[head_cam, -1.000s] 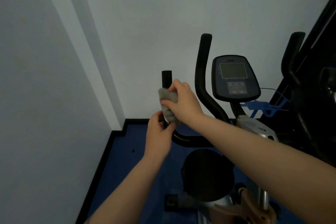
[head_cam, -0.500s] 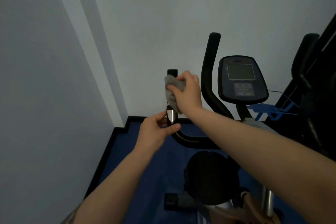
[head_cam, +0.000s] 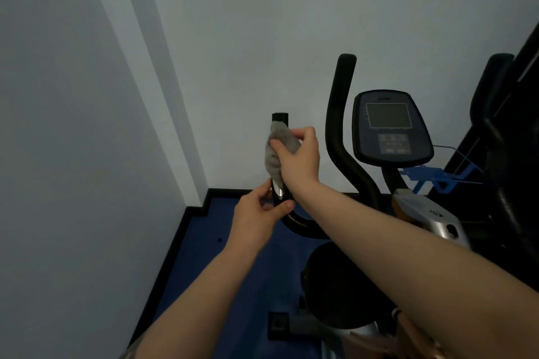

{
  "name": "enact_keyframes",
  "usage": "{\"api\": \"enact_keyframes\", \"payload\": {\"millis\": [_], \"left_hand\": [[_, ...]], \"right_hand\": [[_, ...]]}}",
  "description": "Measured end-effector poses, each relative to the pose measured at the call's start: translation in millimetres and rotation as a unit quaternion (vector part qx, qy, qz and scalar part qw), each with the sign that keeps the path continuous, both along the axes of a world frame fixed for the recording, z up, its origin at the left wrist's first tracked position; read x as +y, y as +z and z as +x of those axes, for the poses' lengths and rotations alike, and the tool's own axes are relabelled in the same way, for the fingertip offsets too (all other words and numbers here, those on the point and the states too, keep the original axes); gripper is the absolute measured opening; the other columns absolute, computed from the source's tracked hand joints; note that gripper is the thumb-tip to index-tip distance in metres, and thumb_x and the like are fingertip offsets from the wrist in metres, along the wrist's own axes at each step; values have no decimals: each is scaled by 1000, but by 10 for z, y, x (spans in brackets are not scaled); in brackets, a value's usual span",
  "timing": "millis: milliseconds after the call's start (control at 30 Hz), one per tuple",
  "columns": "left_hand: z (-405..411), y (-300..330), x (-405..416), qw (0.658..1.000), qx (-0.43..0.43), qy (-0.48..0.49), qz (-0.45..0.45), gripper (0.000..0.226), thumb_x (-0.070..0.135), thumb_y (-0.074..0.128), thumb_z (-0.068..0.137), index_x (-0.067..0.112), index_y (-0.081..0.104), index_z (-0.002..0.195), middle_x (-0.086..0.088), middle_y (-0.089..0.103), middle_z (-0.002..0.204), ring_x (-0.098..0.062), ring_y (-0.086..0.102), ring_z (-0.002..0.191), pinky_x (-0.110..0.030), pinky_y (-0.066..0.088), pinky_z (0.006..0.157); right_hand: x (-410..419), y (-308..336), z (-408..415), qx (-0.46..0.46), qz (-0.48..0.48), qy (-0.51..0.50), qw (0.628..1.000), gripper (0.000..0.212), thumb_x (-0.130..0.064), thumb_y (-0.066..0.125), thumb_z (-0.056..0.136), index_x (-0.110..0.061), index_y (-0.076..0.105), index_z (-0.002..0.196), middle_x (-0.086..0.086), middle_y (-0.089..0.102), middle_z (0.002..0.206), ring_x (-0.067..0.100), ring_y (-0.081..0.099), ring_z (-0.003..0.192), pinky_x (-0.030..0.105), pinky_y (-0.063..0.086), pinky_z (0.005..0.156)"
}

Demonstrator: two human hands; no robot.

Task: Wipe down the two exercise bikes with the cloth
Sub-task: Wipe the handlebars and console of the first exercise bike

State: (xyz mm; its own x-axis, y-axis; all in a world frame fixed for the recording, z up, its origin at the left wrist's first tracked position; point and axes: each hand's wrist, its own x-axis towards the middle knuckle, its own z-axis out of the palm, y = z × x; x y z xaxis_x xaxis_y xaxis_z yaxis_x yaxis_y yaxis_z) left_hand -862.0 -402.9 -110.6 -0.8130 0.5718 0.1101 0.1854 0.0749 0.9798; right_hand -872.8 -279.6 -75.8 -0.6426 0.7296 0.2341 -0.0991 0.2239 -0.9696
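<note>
The right hand [head_cam: 297,160] grips the grey cloth [head_cam: 277,151] wrapped round the bike's left handlebar [head_cam: 279,119]. Just below, the left hand [head_cam: 258,218] pinches the same bar.

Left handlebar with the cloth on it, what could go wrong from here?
The cloth is bunched in the right hand, so it may skip the far side of the handlebar. The left hand pinches near the metal sensor, which could stay unwiped. The console is close to that elbow's swing.

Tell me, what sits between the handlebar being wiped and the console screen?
In the head view, the tall black handlebar rises between the cloth-wrapped handlebar and the console.
</note>
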Motion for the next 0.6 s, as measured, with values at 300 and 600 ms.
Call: {"api": "enact_keyframes", "payload": {"millis": [300,600], "left_hand": [[-11,-8,-2,999,-25,22,-9,43,21,81,77,37,62,113,8,71,98,-10,58,78,-11,48,72],[-15,26,-8,999,-11,14,-30,41,22,80,77,30,67,115,4,73,99,-13,63,78,-21,50,75]], "right_hand": [[132,181,-60,16,30,22,999,29,-19,72,86,-20,47,102,-2,59,102,9,61,90,17,51,71],[76,54,95,-55,9,24,998,28,-26,71,86,-19,48,100,-8,58,91,4,59,80,12,47,62]]}}
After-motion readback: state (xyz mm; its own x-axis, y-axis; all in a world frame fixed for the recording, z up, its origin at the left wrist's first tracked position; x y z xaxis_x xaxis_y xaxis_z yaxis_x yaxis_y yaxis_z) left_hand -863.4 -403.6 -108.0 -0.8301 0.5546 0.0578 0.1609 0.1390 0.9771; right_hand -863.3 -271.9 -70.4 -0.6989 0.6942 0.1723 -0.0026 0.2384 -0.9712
